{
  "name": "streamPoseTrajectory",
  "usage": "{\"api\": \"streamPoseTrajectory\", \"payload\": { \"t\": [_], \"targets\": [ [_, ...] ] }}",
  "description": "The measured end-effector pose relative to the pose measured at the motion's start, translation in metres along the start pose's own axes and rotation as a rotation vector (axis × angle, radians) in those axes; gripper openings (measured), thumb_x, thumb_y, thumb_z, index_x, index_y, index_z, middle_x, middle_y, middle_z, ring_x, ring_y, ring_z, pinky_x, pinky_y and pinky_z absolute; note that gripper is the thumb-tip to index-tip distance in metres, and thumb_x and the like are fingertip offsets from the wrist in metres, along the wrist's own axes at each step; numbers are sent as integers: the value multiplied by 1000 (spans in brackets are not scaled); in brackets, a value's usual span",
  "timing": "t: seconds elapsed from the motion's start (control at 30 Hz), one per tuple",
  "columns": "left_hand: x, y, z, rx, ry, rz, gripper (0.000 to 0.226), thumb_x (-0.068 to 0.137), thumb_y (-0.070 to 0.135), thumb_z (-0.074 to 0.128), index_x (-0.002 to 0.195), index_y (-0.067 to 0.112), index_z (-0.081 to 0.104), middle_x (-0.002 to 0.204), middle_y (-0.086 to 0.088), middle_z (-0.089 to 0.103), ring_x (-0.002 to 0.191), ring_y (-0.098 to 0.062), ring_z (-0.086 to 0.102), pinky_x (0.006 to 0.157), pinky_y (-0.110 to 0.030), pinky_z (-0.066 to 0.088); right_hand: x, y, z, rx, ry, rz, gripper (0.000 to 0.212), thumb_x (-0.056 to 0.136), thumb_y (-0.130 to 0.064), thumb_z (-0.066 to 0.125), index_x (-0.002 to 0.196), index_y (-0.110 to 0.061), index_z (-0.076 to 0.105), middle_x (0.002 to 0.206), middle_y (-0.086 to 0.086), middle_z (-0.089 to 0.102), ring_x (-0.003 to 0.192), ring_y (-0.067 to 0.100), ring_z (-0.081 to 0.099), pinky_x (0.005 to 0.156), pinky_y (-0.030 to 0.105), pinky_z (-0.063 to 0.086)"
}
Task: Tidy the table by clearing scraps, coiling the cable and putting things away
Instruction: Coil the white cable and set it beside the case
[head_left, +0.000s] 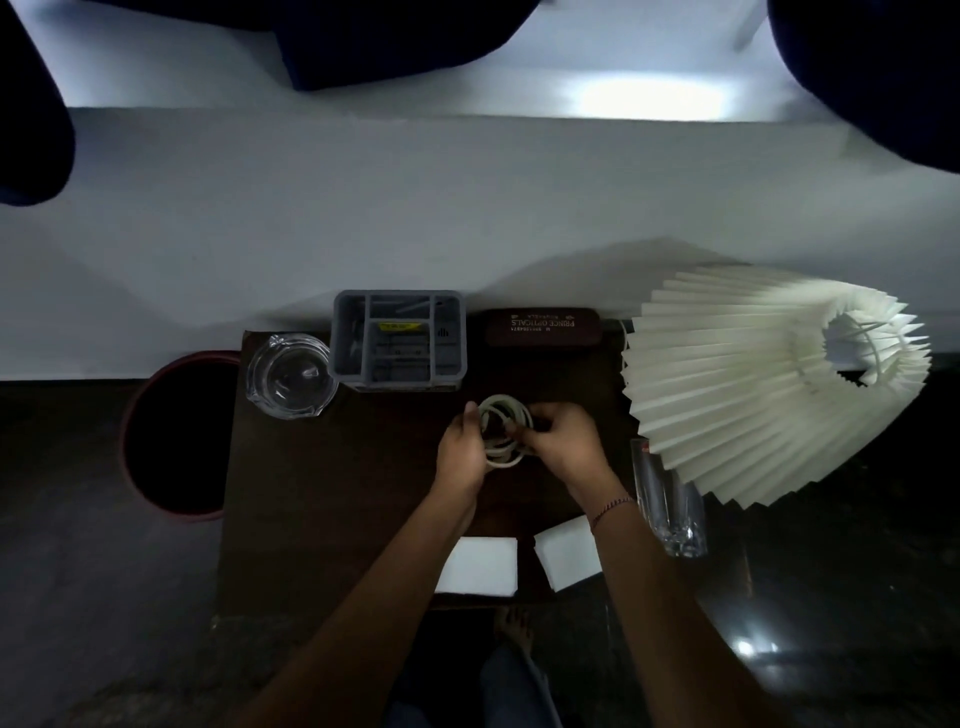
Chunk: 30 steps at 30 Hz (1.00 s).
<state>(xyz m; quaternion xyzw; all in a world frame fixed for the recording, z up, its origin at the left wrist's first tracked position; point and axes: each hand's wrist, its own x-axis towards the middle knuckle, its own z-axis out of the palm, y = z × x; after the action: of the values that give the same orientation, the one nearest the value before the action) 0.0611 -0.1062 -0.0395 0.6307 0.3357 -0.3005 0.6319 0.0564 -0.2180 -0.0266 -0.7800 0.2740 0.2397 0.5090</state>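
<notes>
A white cable (503, 418) is wound into a small coil of loops above the middle of the dark wooden table (322, 509). My left hand (465, 449) grips the coil's left side. My right hand (558, 441) pinches its right side, fingers closed over the strands. Two white paper pieces lie near the table's front edge, one (480, 566) under my left forearm and one (569, 558) under my right.
A grey compartment organizer (399, 345) stands at the back, a clear glass ashtray (291, 375) to its left, a brown spectacle case (543, 326) to its right. A pleated white lampshade (769, 384) overhangs the right side above a tall glass (670, 504). A round red-rimmed bin (174, 436) sits left of the table.
</notes>
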Motion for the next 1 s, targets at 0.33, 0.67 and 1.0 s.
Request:
{"api": "streamPoseTrajectory", "payload": {
  "t": [0.33,0.67,1.0],
  "targets": [
    [-45,2,-22,-57,-9,128,25,96,25,41,86,19,63,87,-7,64,84,-21,60,79,-40,48,-64,-27,-3,-314,-24,-267,46,81,-17,68,123,-16,49,105,4,67,84,4,59,65,8,44],
    [-80,11,-19,25,-3,265,24,96,28,42,88,17,61,89,-9,66,85,-24,64,69,-33,52,-105,-42,11,-760,226,-527,20,88,-18,60,104,-9,53,92,9,65,77,20,64,61,23,45],
    [-81,-1,-31,207,101,398,25,95,27,45,86,10,60,73,-3,62,65,-11,56,58,-22,45,-101,-48,19,-746,115,-436,21,89,-21,54,105,-7,54,106,10,58,90,17,55,74,21,43]
  ]
}}
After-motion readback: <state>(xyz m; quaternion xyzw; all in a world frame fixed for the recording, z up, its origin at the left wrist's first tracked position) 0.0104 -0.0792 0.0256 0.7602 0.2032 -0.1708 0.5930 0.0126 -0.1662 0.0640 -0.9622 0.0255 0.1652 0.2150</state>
